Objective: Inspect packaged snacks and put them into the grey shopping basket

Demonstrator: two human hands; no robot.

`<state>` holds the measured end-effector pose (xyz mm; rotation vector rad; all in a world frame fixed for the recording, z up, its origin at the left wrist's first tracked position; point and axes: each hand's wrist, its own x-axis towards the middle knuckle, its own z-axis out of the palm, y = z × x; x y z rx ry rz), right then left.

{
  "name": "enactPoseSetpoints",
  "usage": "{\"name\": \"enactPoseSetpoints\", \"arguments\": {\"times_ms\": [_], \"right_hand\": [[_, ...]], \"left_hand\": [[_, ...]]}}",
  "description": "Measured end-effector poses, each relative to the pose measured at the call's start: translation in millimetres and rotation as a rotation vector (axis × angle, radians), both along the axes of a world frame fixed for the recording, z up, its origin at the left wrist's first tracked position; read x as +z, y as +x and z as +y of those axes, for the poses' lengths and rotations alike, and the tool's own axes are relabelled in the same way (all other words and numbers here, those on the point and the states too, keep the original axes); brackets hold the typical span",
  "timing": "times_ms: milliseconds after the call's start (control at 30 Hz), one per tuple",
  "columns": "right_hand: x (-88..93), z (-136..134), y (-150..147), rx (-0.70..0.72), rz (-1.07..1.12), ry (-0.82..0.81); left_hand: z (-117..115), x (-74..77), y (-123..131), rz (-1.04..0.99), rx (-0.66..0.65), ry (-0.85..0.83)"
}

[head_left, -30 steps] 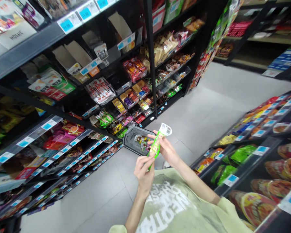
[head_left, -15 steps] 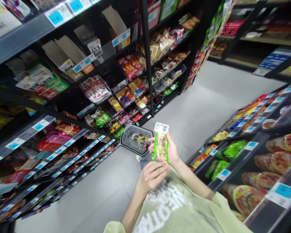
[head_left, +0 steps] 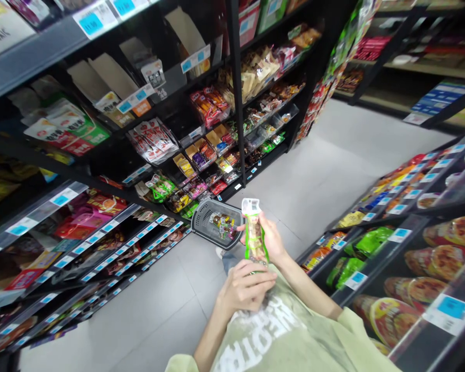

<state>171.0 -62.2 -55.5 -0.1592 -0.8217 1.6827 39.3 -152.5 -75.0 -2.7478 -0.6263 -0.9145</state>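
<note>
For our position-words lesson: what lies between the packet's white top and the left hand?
Head view: the clear, green-edged middle of the packet lies there; the left hand covers its lower end.

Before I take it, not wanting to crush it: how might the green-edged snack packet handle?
The green-edged snack packet is probably light, looking slim in the right hand. Its shiny clear wrapping may slip. Its flat white top may bend, while brownish contents likely stiffen the middle.

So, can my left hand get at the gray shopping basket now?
Probably not without bending: the gray shopping basket seems to sit on the floor, well below. The left hand also holds the lower end of the green-edged snack packet.
</note>
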Motion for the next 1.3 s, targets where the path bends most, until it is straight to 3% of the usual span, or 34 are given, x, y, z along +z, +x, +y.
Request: {"name": "enactPoseSetpoints", "arguments": {"times_ms": [167,233,367,467,833,1300], "right_hand": [[-2.0,1.4,-3.3,-0.098,-0.047,0.001],[-3.6,2.4,-5.0,-0.187,-0.092,0.013],[-3.7,0.7,-6.8,-0.393,-0.169,0.135],[0.0,-4.6,-6.2,-0.436,-0.194,0.23],[0.9,-10.1,-3.2,-0.249,-0.185,0.241],[-5.1,-1.5,-3.9,0.002,-0.152,0.143]], "left_hand": [[-6.0,10.1,3.4,-0.389,0.129,0.09],[-4.0,16.0,3.4,-0.552,0.212,0.051],[8.1,26.9,8.5,-0.856,0.356,-0.321],[18.4,33.4,14.4,-0.99,0.448,-0.5],[23.8,54.8,13.4,-1.126,0.491,-0.441],[24.1,50.1,8.8,-1.172,0.508,-0.544]]}}
